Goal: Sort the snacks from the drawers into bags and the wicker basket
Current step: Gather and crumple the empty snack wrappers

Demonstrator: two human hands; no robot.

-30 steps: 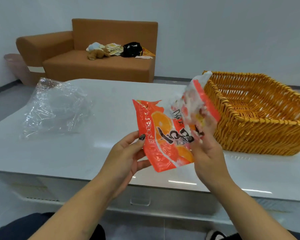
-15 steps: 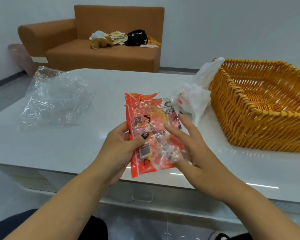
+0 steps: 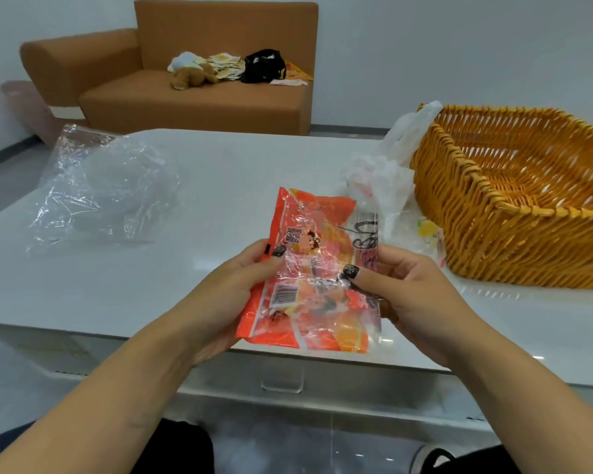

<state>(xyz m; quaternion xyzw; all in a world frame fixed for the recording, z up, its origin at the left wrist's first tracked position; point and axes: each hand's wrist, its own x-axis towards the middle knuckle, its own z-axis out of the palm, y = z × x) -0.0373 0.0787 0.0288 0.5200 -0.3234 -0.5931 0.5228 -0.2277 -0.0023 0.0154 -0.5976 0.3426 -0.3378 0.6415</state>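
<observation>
Change: both hands now pinch the snack packet point(image 3: 317, 268) by its side edges; half a second ago the right fingers lay flat and straight across its face, and a second ago the right hand held a white bag up beside it.
Left hand point(image 3: 235, 295): thumb curled over the packet's left edge near the QR code, the other fingers hidden behind the wrapper, gripping it.
Right hand point(image 3: 413, 295): thumb pressed on the packet's right half, fingers curled behind the right edge, gripping it too.
Packet position: lower centre of the frame, held up over the near edge of the table point(image 3: 220, 186), between the two hands and clear of the tabletop.
Packet axis: long axis runs top to bottom in the frame, leaning slightly, with the top edge tipped toward the right; the barcode and QR code side faces the camera.
Packet look: orange-red with a clear window showing pale orange pieces inside.
White bag point(image 3: 387, 179): crumpled on the table just above and right of the packet, touching the left wall of the wicker basket.
Wicker basket point(image 3: 459, 200): right side of the frame, on the table, golden weave.
Clear bag point(image 3: 96, 186): left of centre on the table, crumpled, well apart from the hands.
Drawer handle point(image 3: 283, 383): clear, below the table edge under the packet.
Sofa point(image 3: 192, 97): brown, upper left, with a soft toy and other small things on its seat.
</observation>
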